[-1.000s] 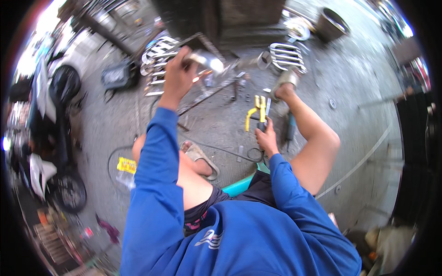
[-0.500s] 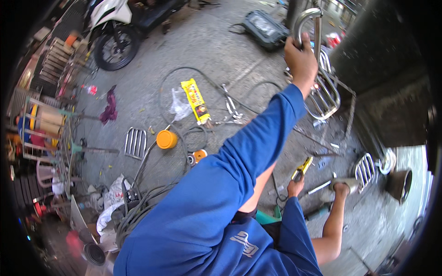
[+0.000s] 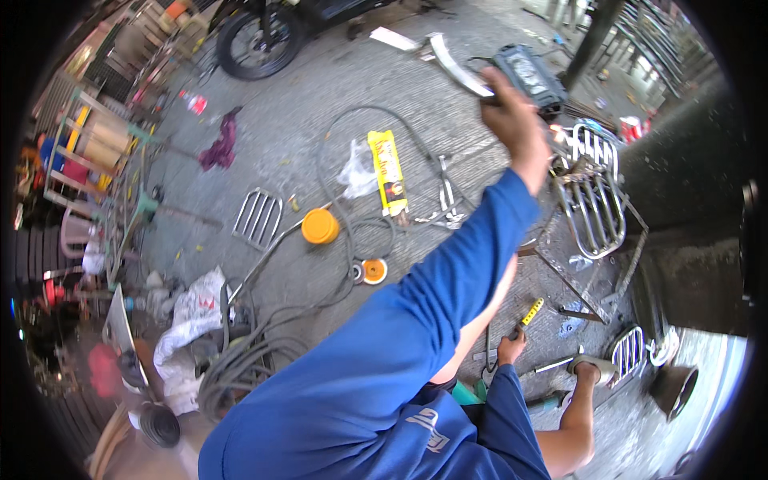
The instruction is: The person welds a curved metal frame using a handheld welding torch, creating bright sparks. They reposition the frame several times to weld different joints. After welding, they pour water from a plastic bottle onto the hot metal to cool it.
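My left hand [image 3: 512, 120], at the end of an outstretched blue sleeve, is closed around one end of a shiny bent metal tube [image 3: 452, 66]. The tube points away to the left, above the concrete floor. Lower right, my right hand [image 3: 510, 349] grips a yellow-headed tool [image 3: 531, 313] with a dark handle, which looks like a welding electrode holder. Just right of my left hand, chrome slatted racks [image 3: 594, 212] stand among thin metal bars. A smaller slatted rack [image 3: 628, 349] is beside my foot [image 3: 594, 368].
A grey machine case [image 3: 530, 78] sits beyond my left hand. Cables [image 3: 260, 360] coil at left. On the floor lie a yellow packet [image 3: 388, 172], orange tub [image 3: 320, 227], orange disc [image 3: 374, 271], slatted rack [image 3: 258, 218] and purple cloth [image 3: 220, 142]. A motorcycle wheel [image 3: 260, 42] stands far left.
The bent tube in my left hand has swung from pointing upward to pointing left. My right hand has turned the yellow tool, showing a narrower side. The view has shifted somewhat.
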`<state>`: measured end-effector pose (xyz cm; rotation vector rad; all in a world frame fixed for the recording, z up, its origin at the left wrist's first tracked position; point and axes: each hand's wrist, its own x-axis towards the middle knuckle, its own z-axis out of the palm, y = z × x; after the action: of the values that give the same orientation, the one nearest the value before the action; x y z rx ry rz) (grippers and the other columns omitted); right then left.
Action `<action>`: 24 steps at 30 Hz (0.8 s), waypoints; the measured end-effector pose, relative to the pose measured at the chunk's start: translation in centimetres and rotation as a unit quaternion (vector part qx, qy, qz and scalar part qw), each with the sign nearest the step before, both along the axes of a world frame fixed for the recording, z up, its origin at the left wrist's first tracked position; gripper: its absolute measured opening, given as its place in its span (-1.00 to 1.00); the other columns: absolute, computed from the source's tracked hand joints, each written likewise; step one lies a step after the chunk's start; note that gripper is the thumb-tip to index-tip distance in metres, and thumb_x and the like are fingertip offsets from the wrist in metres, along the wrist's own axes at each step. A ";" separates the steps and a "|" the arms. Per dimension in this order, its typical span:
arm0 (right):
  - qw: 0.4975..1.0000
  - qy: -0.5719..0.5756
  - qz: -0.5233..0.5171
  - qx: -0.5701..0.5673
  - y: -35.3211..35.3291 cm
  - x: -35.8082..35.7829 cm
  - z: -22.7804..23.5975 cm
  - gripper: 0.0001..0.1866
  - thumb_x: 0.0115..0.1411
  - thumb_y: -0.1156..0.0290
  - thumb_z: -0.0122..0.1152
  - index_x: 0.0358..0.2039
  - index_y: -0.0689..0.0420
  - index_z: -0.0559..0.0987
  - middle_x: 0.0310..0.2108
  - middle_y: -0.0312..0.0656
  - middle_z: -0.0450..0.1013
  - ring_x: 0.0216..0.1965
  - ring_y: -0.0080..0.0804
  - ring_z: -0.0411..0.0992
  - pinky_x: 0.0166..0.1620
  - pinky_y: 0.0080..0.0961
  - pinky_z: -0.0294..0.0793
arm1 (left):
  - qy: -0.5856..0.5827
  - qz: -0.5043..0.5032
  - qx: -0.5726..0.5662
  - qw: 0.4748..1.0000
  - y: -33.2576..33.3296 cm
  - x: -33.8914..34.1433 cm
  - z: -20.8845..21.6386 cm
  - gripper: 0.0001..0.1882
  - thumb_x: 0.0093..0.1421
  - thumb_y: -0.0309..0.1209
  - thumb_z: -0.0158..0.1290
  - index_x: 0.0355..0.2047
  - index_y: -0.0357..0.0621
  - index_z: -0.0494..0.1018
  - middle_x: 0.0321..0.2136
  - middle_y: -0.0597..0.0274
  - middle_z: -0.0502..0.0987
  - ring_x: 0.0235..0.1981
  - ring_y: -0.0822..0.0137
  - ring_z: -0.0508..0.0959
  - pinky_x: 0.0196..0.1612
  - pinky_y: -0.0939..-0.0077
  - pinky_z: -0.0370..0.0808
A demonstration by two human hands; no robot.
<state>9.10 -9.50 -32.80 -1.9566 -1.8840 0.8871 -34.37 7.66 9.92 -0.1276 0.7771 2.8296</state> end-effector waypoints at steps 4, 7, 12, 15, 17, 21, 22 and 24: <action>1.000 0.017 -0.009 -0.005 -1.5 -0.9 -0.8 -0.36 -0.05 0.64 0.17 0.15 0.12 0.59 0.25 0.30 0.29 0.31 0.27 0.27 0.39 -0.09 0.28 | -0.113 -0.001 -0.074 0.991 -1.5 -2.7 -1.4 -0.60 0.45 -0.10 0.07 -0.45 -0.03 0.27 -0.61 0.38 0.28 -0.67 0.47 0.32 -0.62 0.50 0.36; 0.996 0.051 -0.065 -0.009 -2.1 -2.4 -1.1 -0.19 -0.08 0.64 0.14 0.30 0.18 0.37 0.23 0.36 0.29 0.32 0.31 0.24 0.35 -0.02 0.28 | -0.136 -0.046 -0.121 0.982 -2.3 -4.0 -2.7 -0.67 0.44 -0.14 -0.02 -0.39 -0.06 0.29 -0.58 0.31 0.31 -0.57 0.33 0.40 -0.42 0.23 0.49; 0.948 0.021 -0.270 -0.164 0.9 -3.1 0.4 -0.32 0.08 0.39 0.16 0.25 0.31 0.38 0.00 0.28 0.55 0.01 0.26 0.55 0.14 -0.07 0.48 | -0.033 -0.180 0.028 0.983 -2.2 -3.6 -2.0 -0.69 0.39 -0.21 -0.02 -0.45 0.10 0.14 -0.70 0.48 0.05 -0.72 0.47 0.11 -0.53 0.40 0.21; 0.916 0.070 -0.285 -0.273 2.0 -1.3 2.7 -0.41 0.11 0.23 0.23 0.09 0.34 0.54 -0.09 0.25 0.60 -0.08 0.16 0.62 0.01 -0.10 0.55 | 0.030 -0.254 0.033 0.966 -1.6 -1.7 -0.8 -0.67 0.37 -0.22 0.01 -0.49 0.12 0.14 -0.72 0.49 0.02 -0.73 0.48 0.08 -0.51 0.40 0.18; 0.919 0.095 -0.287 -0.254 1.1 0.4 4.2 -0.43 0.09 0.16 0.27 -0.01 0.36 0.61 -0.13 0.24 0.62 -0.11 0.08 0.64 -0.05 -0.13 0.57 | 0.071 -0.310 0.047 0.947 -0.7 0.1 -0.3 -0.65 0.37 -0.24 0.03 -0.52 0.14 0.14 -0.72 0.49 0.02 -0.72 0.49 0.06 -0.50 0.41 0.16; 0.904 0.153 -0.355 -0.183 -1.7 1.2 6.3 -0.43 0.07 0.14 0.33 -0.02 0.32 0.62 -0.17 0.17 0.62 -0.17 0.01 0.63 -0.06 -0.18 0.56 | 0.142 -0.404 0.039 0.903 1.4 4.3 1.3 -0.63 0.38 -0.26 0.03 -0.54 0.12 0.15 -0.72 0.49 0.01 -0.70 0.50 0.02 -0.49 0.45 0.11; 0.892 0.168 -0.388 -0.159 -1.9 0.8 6.9 -0.51 0.08 0.18 0.33 -0.07 0.27 0.59 -0.30 0.03 0.59 -0.32 -0.09 0.61 -0.22 -0.17 0.56 | 0.167 -0.424 0.026 0.889 2.1 5.4 1.8 -0.63 0.38 -0.26 0.03 -0.54 0.12 0.15 -0.71 0.49 0.00 -0.70 0.50 0.02 -0.48 0.46 0.11; 0.833 0.301 -0.424 -0.191 -2.6 0.8 9.2 -0.60 0.11 0.23 0.31 -0.12 0.22 0.55 -0.39 -0.10 0.51 -0.45 -0.22 0.53 -0.36 -0.20 0.50 | 0.209 -0.455 -0.014 0.865 3.3 7.8 3.0 -0.63 0.41 -0.25 0.02 -0.52 0.07 0.14 -0.71 0.49 0.00 -0.71 0.52 0.01 -0.52 0.45 0.09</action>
<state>9.87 -12.13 -23.62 -2.0430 -0.4081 1.3823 -26.61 11.01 12.91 0.6903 0.6928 1.9328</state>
